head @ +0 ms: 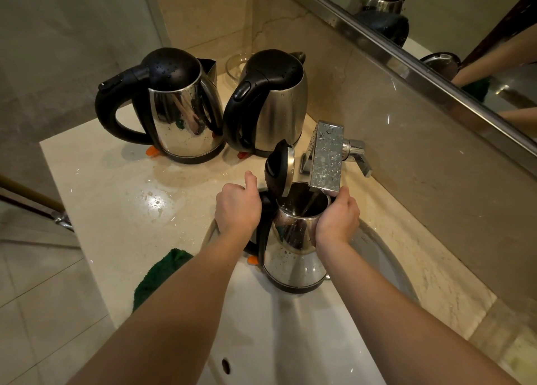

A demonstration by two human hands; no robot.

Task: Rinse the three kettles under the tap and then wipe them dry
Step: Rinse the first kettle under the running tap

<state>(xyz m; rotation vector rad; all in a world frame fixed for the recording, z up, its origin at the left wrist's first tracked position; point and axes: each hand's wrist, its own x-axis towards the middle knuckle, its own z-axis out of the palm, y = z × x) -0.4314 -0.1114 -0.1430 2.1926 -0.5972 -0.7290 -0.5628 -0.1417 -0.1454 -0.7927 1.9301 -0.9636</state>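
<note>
Open kettle (pixel 293 256) over sink (pixel 290 341) under tap (pixel 327 158), lid (pixel 280 166) up, left hand (pixel 236 208) gripping handle, right hand (pixel 337 220) clasping body, two shut kettles (pixel 186 123) on counter (pixel 116 195), green cloth (pixel 157 274) nearby

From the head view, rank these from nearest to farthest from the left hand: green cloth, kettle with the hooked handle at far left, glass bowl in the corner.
Measured from the left hand on the open kettle's handle:
1. Green cloth, on the counter edge, below and left of the hand.
2. Far-left kettle, back on the counter, up and left.
3. Glass bowl, in the corner behind both closed kettles.
The first two are fairly close.
</note>
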